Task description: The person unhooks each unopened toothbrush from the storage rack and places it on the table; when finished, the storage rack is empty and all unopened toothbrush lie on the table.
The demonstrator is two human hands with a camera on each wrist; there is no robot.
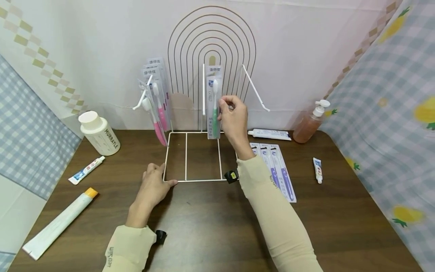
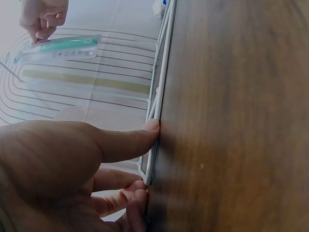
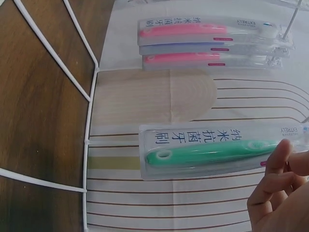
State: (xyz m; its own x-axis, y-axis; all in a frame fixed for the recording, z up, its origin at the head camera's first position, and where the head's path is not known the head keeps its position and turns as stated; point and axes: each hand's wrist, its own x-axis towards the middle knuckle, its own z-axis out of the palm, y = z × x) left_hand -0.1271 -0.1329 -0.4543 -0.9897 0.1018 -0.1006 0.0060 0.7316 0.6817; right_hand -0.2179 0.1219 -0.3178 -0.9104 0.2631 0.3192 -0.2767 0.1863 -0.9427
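Right hand (image 1: 234, 120) pinches packaged green toothbrush (image 1: 215, 122) | left hand (image 1: 153, 186) grips white wire rack (image 1: 200, 180) at corner | purple toothbrushes (image 1: 276, 166) lie on worktop (image 1: 193, 226)

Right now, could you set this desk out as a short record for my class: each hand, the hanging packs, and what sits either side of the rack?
Left hand: grips white wire rack at its front left corner
Right hand: pinches green toothbrush pack
Hanging at rack's left: pink and blue toothbrush packs
Left of rack: white bottle, small tube, yellow-capped tube
Right of rack: purple toothbrush packs, white tube, short tube, pump bottle
Unclear: whether green toothbrush pack hangs on middle prong
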